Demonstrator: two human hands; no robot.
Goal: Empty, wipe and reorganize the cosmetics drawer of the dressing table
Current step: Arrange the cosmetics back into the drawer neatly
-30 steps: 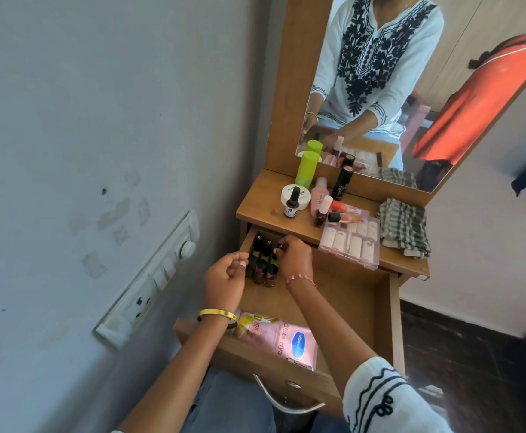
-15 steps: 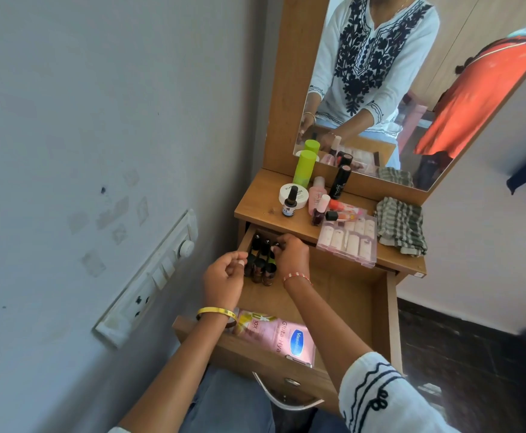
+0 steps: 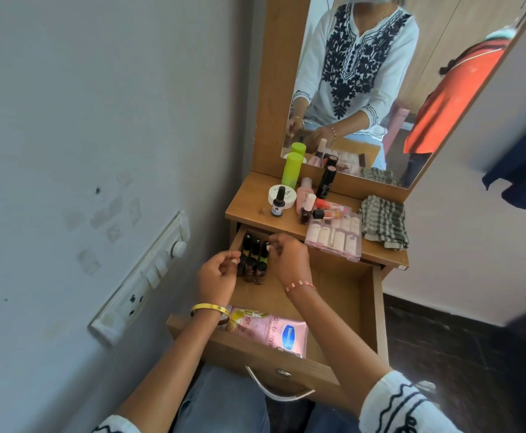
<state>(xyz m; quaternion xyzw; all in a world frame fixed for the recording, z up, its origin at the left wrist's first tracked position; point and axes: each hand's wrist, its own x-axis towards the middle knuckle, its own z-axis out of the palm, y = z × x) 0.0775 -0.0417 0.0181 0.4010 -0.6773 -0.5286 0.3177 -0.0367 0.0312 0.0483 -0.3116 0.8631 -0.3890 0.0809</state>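
The wooden drawer (image 3: 349, 301) of the dressing table is pulled out. Several dark nail polish bottles (image 3: 254, 264) stand grouped in its back left corner. My right hand (image 3: 288, 259) reaches over them and its fingertips pinch the cap of the rightmost rear bottle (image 3: 265, 249). My left hand (image 3: 218, 279) hovers just left of the group with loosely curled fingers, holding nothing that I can see. A pink Vaseline sachet (image 3: 274, 332) lies flat at the drawer's front.
The table top (image 3: 249, 210) carries a green tube (image 3: 291, 170), white jar (image 3: 289, 195), small dark bottle (image 3: 278, 204), pink bottle (image 3: 303, 195), black tube (image 3: 326, 182), clear box of press-on nails (image 3: 333, 235) and chequered cloth (image 3: 383, 221). A wall with a switchboard (image 3: 143, 282) runs close on the left.
Both hands stay at the nail polish bottles in the drawer's back corner. My right fingers have shifted slightly on the caps. Nothing else has moved.
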